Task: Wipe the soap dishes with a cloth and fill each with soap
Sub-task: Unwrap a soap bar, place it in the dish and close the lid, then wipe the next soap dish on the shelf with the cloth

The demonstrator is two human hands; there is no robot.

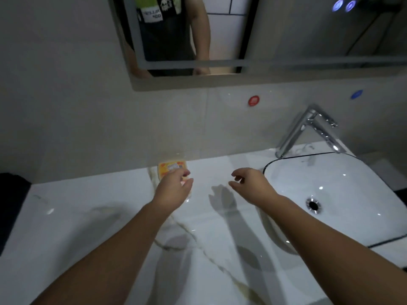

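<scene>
Reaching over the yellow soap packet [171,169], left hand [174,189] and right hand [253,186] hover loosely spread, empty.

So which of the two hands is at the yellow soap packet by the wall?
The left hand. Its fingers reach over the yellow soap packet at the back of the counter, while the right hand hovers empty, apart from it, nearer the sink.

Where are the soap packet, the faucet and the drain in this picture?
soap packet [170,167]: head view, on the visible yellow top of the packet, beyond the left hand.
faucet [295,134]: head view, on the slanted chrome body.
drain [313,205]: head view, on the dark opening in the sink bottom.
</scene>
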